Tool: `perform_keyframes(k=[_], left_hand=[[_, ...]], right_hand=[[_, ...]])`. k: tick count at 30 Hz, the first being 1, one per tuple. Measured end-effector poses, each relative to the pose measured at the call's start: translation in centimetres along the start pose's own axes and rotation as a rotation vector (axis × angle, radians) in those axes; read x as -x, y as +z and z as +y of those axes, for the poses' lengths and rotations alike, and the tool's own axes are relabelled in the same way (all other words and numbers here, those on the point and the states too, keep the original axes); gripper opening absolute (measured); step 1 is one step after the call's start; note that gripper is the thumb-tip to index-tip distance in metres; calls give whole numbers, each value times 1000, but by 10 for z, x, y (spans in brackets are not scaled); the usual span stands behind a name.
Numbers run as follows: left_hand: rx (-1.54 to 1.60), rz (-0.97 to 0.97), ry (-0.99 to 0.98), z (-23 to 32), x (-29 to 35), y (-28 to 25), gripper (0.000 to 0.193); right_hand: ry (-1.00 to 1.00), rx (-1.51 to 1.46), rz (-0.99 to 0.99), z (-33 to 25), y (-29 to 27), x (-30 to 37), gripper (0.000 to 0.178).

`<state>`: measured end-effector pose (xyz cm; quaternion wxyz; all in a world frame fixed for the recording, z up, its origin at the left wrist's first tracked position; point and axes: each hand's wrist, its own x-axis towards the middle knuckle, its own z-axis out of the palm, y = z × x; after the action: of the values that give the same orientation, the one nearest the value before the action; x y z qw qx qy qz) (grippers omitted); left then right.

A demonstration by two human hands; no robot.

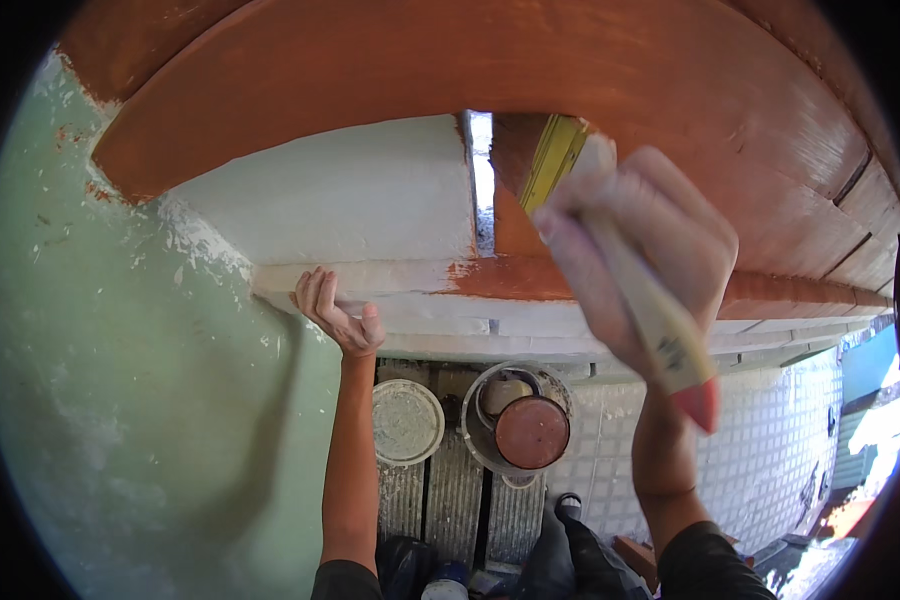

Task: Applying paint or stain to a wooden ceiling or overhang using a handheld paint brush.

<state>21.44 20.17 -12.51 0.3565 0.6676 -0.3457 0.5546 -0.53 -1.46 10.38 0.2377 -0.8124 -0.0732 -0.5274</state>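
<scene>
One paintbrush [660, 320] is up in front of the brown-painted surface [370, 60], right of centre, its pale handle slanting down to a red tip. The right hand [655, 250] holds it, fingers closed around the upper handle beside the yellow ferrule [555, 160]. Motion blurs this hand, so single fingers are hard to count; the bristles merge with the brown behind them, and whether they touch it cannot be told.

The left hand [338, 312] is at the pale ledge [400, 278], fingers loosely curled and parted from the thumb, gripping no loose object; how firmly they touch the ledge is unclear. Brown paint covers the ledge's right stretch, ending in a ragged edge. Above are one white panel [330, 190] and one bright upright slit [483, 190].

Below, three grey planks [457, 490] show, cut off by the lower edge. Two large round vessels are over them: a pale-topped bucket [407, 422], partly behind the left forearm, and a grey basin [478, 447] holding two smaller round containers, the reddish-brown one [532, 433] overlapping the pale one [507, 392]. One shoe [568, 506] shows beside the tiled floor [750, 430]. A green wall [140, 350] fills the left side.
</scene>
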Motion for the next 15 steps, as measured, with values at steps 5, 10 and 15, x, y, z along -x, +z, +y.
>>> perform_keyframes(k=[5, 10, 15], left_hand=[[-35, 6, 2, -2, -2, -4, 61], [-22, 11, 5, 0, -1, 0, 61], [-31, -8, -14, 0, -1, -4, 61]], right_hand=[[185, -123, -212, 15, -6, 3, 7], [57, -30, -134, -6, -15, -10, 8], [129, -101, -137, 12, -4, 6, 5]])
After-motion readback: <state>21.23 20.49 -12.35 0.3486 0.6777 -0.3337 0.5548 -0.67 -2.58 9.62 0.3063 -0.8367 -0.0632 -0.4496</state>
